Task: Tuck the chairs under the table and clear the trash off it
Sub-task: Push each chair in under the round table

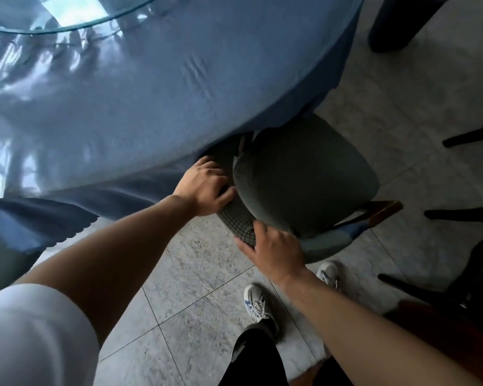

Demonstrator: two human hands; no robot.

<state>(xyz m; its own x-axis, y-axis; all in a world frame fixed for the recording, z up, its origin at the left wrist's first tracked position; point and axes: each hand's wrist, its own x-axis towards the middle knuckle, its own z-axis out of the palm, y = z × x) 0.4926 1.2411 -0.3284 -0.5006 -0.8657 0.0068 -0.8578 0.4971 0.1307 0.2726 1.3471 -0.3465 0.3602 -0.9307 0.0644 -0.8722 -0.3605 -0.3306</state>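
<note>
While both hands (pixel 207 188) (pixel 273 246) grip its backrest, the chair (pixel 304 174) sits half under the table's (pixel 123 107) near edge.

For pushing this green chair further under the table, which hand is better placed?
Probably the right hand: it grips the outer end of the chair backrest, away from the table. The left hand grips the backrest beside the tablecloth edge, with less room.

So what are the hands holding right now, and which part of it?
Both hands grip the grey-green covered chair back along its top edge: the left hand at the end near the table, the right hand at the nearer end.
</note>
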